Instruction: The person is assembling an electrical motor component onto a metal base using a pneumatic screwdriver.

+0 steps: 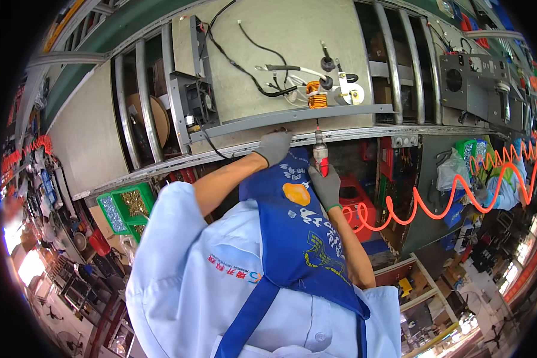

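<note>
In its grey glove, my right hand (326, 188) is wrapped round a red and silver power screwdriver (321, 156). The tool's thin bit points away from me, close to the near edge of a long grey metal panel (256, 122). My left hand (274, 147), also gloved, is at the bench's near rail just left of the tool. Its fingertips are drawn together by the panel's edge; anything between them is too small to make out. Behind the panel sit a copper-coloured wire coil (317, 98) and a white round part (353, 94), with black and white cables (274, 68) beyond.
A fan unit (200, 98) is at the panel's left end. Metal rollers (149, 101) flank the work board. Green bins (131, 203) of small hardware stand at left. A coiled red air hose (423, 215) stretches rightward. Another grey machine (480, 86) and a co-worker (501, 185) are at right.
</note>
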